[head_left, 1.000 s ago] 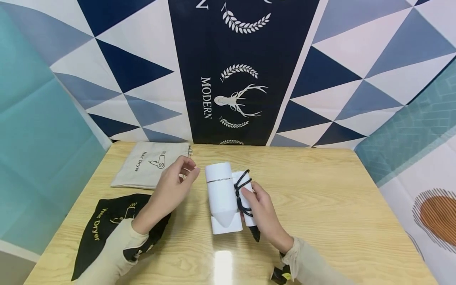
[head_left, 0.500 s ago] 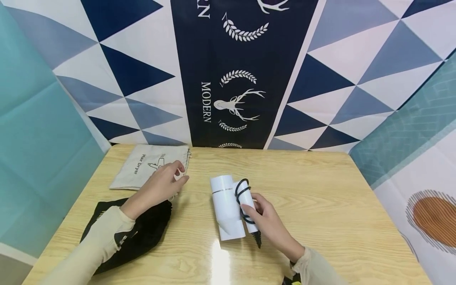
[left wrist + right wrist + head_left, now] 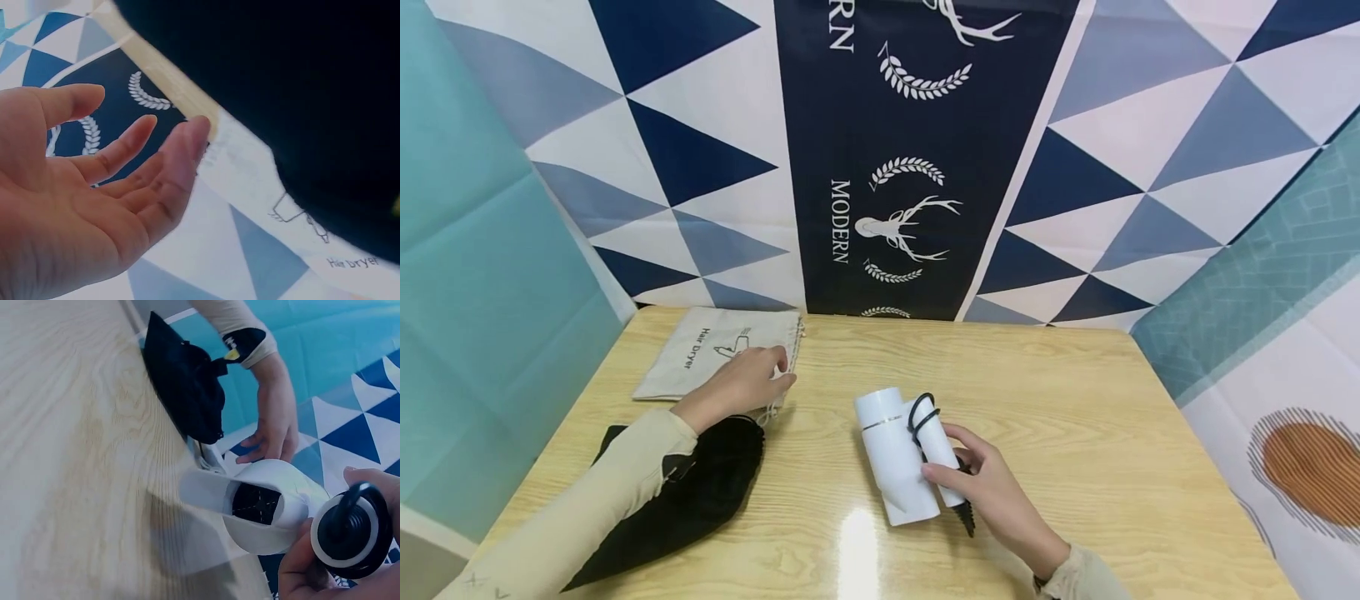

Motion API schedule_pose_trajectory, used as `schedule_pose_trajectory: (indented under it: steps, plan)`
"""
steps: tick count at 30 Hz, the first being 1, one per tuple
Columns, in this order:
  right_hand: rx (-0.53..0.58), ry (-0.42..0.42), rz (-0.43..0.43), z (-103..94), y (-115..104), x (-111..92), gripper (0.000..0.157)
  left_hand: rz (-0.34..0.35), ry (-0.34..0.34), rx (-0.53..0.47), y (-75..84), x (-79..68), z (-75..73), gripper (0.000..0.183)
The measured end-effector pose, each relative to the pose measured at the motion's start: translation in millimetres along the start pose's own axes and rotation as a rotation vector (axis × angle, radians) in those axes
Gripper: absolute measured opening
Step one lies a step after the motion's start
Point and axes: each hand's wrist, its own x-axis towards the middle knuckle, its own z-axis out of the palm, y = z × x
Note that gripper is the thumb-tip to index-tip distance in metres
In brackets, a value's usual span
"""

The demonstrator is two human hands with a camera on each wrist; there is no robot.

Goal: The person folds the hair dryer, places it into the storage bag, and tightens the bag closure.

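My right hand (image 3: 1000, 492) grips the handle of a white folding hair dryer (image 3: 887, 454), thumb on the near side. The handle is folded alongside the barrel, and a black cord (image 3: 922, 414) loops round it. In the right wrist view the dryer's dark square outlet (image 3: 256, 503) shows, close over the table with a shadow beside it. My left hand (image 3: 737, 387) hovers at a pale drawstring pouch (image 3: 673, 367) printed "Hair Dryer", holding nothing; its fingers are loosely bent in the left wrist view. A black pouch (image 3: 707, 492) lies below the left forearm, partly hidden by it.
The wooden table (image 3: 1060, 433) ends at a patterned wall cloth (image 3: 722, 183) at the back. A teal cloth (image 3: 497, 275) hangs at the left, and another patterned cloth (image 3: 1285, 350) at the right. A drawstring (image 3: 769, 412) trails from the pale pouch.
My right hand and the hair dryer have moved down and to the right, and the dryer has tilted. My left hand has drawn back left, away from the dryer, over the pale pouch.
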Motion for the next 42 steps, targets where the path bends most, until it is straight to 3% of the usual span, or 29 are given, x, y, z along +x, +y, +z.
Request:
schedule_pose_trajectory:
  steps: [9, 14, 18, 24, 30, 33, 38, 42]
  plan:
    - [0.028, 0.026, 0.031, -4.3, 6.2, -10.5, 0.053, -0.046, -0.011, 0.008, -16.7, 25.5, 6.2, 0.022]
    - [0.056, 0.054, 0.033, -0.7, 8.3, -15.4, 0.051, -0.125, -0.024, 0.006, -25.4, 33.4, 9.4, 0.024]
    - [0.064, 0.054, 0.028, 3.8, 11.2, -17.7, 0.052, -0.152, -0.075, 0.033, -30.5, 37.8, 13.1, 0.029]
    - [0.030, 0.087, 0.060, 8.0, 19.2, -20.4, 0.048, -0.113, -0.150, 0.089, -31.0, 48.3, 17.8, 0.040]
    - [-0.037, 0.033, 0.041, 16.7, 24.4, -23.2, 0.044, -0.148, -0.217, 0.137, -36.5, 55.7, 16.2, 0.040]
    - [-0.052, 0.038, 0.038, 19.0, 25.6, -24.1, 0.043, -0.170, -0.249, 0.096, -40.3, 56.6, 12.9, 0.033]
    - [-0.063, 0.025, 0.033, 15.2, 28.1, -24.2, 0.046, -0.124, -0.292, -0.040, -47.3, 54.2, 7.1, 0.025]
    - [-0.113, -0.021, 0.019, 10.0, 23.6, -27.0, 0.057, -0.087, -0.237, -0.139, -51.5, 48.8, 3.8, 0.027]
